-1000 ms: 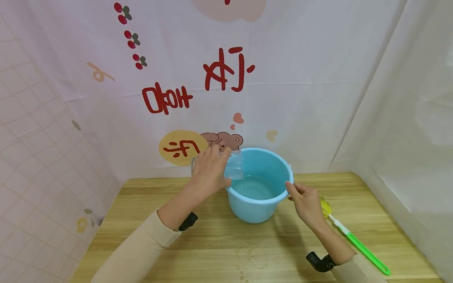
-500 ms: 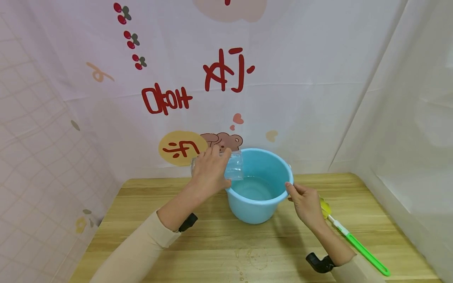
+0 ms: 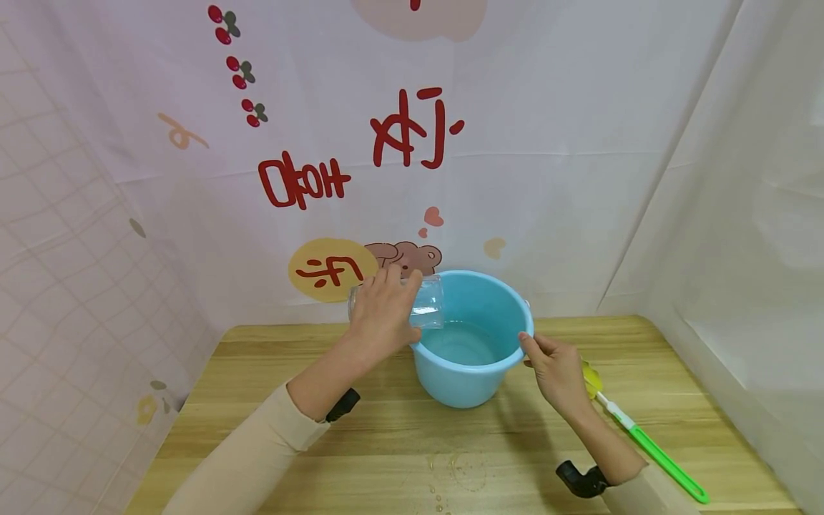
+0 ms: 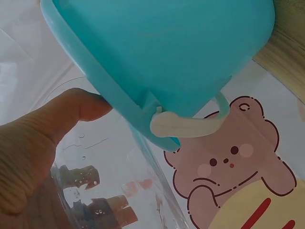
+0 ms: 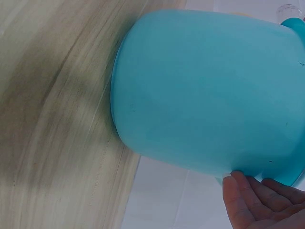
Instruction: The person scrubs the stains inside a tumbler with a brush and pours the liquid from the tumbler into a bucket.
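Note:
My left hand (image 3: 381, 309) grips a clear glass (image 3: 428, 303) that lies tipped on its side, its mouth over the left rim of a light blue bucket (image 3: 460, 386). In the left wrist view the thumb (image 4: 76, 107) presses the wet clear wall of the glass (image 4: 109, 157), close to the bucket's rim and white handle (image 4: 188, 125). Shallow water (image 3: 460, 343) covers the bucket's bottom. With thumb and fingers, my right hand (image 3: 556, 372) pinches the bucket's right rim. The right wrist view has its fingers (image 5: 259, 195) under the rim, against the bucket's outer wall (image 5: 205, 90).
Right of the bucket, a bottle brush (image 3: 656, 447) with a yellow head and green handle lies on the wooden table (image 3: 360, 465). Water drops (image 3: 453, 468) wet the table in front. A printed white cloth (image 3: 547, 179) hangs close behind the bucket.
Both hands hold nearly the same place. The glass remains tipped over the bucket, with only a slight shift.

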A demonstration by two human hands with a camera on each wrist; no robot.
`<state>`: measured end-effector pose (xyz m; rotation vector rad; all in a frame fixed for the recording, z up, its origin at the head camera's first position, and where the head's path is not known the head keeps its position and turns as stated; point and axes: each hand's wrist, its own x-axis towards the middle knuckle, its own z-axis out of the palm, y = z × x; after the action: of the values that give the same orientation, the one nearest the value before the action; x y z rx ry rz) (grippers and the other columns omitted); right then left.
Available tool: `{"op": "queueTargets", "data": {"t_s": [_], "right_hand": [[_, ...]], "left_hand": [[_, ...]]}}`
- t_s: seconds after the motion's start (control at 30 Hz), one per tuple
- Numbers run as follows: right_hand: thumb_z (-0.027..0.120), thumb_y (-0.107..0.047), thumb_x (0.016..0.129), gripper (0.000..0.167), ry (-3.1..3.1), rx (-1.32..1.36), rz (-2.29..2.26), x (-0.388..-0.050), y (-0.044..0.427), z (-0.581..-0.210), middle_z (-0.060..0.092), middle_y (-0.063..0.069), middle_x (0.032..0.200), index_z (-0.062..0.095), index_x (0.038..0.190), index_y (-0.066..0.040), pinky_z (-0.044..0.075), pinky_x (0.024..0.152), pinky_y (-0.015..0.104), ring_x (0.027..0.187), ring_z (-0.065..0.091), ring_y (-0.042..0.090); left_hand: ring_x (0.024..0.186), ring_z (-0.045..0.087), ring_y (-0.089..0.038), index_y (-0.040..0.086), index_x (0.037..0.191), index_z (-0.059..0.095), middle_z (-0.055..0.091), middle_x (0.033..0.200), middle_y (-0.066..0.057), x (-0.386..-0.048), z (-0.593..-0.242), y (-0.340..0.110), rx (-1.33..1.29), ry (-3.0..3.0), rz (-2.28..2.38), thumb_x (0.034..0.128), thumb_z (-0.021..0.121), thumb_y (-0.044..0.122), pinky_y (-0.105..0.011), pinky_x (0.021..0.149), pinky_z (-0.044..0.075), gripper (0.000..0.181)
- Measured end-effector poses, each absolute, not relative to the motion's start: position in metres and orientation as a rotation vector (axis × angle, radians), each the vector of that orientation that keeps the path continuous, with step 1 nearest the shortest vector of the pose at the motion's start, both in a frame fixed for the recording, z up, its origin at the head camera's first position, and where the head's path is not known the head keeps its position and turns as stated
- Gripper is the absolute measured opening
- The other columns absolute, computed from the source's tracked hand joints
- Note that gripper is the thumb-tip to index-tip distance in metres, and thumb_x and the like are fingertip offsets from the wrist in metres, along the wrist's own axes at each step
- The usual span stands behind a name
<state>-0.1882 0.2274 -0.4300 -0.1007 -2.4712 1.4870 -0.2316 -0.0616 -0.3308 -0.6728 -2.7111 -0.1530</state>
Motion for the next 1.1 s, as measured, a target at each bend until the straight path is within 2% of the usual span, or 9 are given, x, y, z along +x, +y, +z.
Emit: {"op": "queueTargets", "data": {"t_s": [0.13,0.5,1.1], "right_hand": [[0.063,-0.032,0.107,0.042,-2.469,-0.102,1.484,-0.1886,0.2275,-0.4302,0.073,0.024,0.117,0.072,0.127,0.004,0.060,0.074,0.026,0.095,0.074,0.041],[0.064,-0.031,0.107,0.040,-2.462,-0.110,1.486,-0.1872,0.2270,-0.4284,0.073,0.025,0.118,0.073,0.126,0.004,0.057,0.072,0.019,0.087,0.076,0.027],[0.064,-0.031,0.107,0.042,-2.463,-0.108,1.490,-0.1866,0.2262,-0.4277,0.072,0.025,0.119,0.072,0.128,0.004,0.057,0.071,0.019,0.093,0.076,0.038]], "left_hand": [[0.102,0.052,-0.029,0.010,0.137,0.057,0.058,0.114,-0.013,-0.2312,-0.3303,-0.0613,-0.681,-2.713,-0.160,0.0681,0.101,0.031,-0.040,0.082,0.046,0.085],[0.104,0.051,-0.030,0.010,0.139,0.057,0.058,0.116,-0.014,-0.2321,-0.3291,-0.0595,-0.692,-2.733,-0.135,0.0702,0.099,0.030,-0.040,0.083,0.045,0.084],[0.107,0.053,-0.032,0.011,0.139,0.056,0.059,0.119,-0.016,-0.2325,-0.3283,-0.0586,-0.701,-2.729,-0.102,0.0707,0.099,0.031,-0.042,0.086,0.047,0.083]]}}
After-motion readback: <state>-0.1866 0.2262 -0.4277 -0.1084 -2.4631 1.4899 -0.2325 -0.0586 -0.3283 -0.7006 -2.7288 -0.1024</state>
